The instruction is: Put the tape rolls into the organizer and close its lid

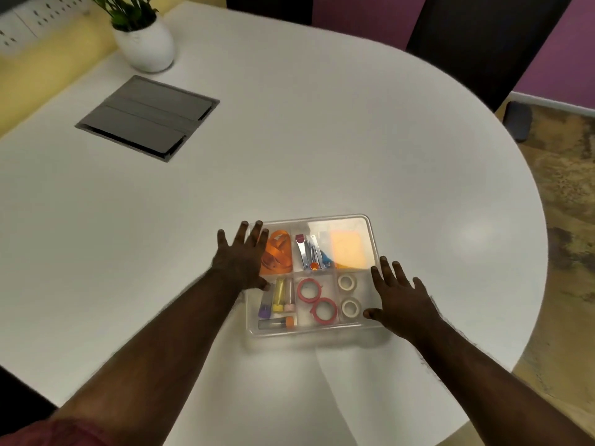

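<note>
A clear plastic organizer (370, 239) lies on the white table in front of me, its transparent lid lying flat over the compartments. Through the lid I see two red tape rolls (317, 300) in the near middle compartment and two white tape rolls (349, 294) in the near right one. My left hand (241, 259) lies flat with spread fingers on the organizer's left side. At the right edge, my right hand (399, 297) rests open with its thumb on the near right corner.
Other compartments hold orange ribbon (278, 252), metal clips (309, 252), a yellow pad (349, 249) and small coloured tubes (278, 297). A grey cable hatch (148, 115) and a potted plant (145, 40) sit at the far left. The table's curved edge (544, 239) runs along the right.
</note>
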A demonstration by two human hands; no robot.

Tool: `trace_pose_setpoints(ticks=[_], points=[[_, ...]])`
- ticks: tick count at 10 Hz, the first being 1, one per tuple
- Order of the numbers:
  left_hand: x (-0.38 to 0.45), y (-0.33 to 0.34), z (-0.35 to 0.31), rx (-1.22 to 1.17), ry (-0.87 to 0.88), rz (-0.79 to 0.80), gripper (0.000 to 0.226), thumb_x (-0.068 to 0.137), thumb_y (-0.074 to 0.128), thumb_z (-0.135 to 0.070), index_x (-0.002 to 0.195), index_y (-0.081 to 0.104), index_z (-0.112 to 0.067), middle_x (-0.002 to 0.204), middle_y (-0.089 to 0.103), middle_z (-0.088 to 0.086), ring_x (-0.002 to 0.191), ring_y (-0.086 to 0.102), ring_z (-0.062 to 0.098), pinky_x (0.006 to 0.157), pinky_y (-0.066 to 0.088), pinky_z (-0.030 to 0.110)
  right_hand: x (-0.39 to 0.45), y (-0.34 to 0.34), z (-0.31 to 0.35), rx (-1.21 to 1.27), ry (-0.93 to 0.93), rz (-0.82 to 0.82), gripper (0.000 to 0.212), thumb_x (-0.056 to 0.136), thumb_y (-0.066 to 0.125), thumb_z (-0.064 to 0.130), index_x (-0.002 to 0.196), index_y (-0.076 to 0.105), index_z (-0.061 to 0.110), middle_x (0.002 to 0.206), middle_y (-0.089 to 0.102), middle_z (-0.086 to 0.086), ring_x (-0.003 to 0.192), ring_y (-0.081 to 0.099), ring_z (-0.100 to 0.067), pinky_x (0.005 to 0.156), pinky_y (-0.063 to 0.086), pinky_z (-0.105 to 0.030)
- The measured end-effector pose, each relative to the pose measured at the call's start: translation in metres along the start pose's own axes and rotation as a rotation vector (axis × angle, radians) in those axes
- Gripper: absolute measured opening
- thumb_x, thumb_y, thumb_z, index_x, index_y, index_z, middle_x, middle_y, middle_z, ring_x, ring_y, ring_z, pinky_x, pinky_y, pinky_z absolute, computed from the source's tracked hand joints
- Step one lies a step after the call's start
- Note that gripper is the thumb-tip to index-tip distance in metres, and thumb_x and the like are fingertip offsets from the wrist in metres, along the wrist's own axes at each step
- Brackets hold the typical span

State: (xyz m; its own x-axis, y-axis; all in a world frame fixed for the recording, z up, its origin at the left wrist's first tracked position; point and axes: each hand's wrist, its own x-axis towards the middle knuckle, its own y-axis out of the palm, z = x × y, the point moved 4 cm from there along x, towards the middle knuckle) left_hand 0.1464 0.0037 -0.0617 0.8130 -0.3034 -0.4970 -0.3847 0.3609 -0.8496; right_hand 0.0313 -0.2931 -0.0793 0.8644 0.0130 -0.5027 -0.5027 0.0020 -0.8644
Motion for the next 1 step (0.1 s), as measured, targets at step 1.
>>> trace_pose_setpoints(ticks=[1], points=[[-0.0329, -0.0266, 0.0007, -0.085, -0.008, -0.302, 0.112, 0.073, 0.047, -0.079, 0.154, 0.0, -0.017, 0.164, -0.012, 0.004, 0.15, -0.011, 0.03, 0.115, 0.005, 0.068, -0.0112, -0.0413, 0.0154, -0.046, -0.025, -0.237, 0.091, 0.087, 0.028, 0.073, 0.155, 0.001, 0.019, 0.164, -0.008, -0.007, 0.152, -0.006, -0.026, 0.12, 0.013, -0.054]])
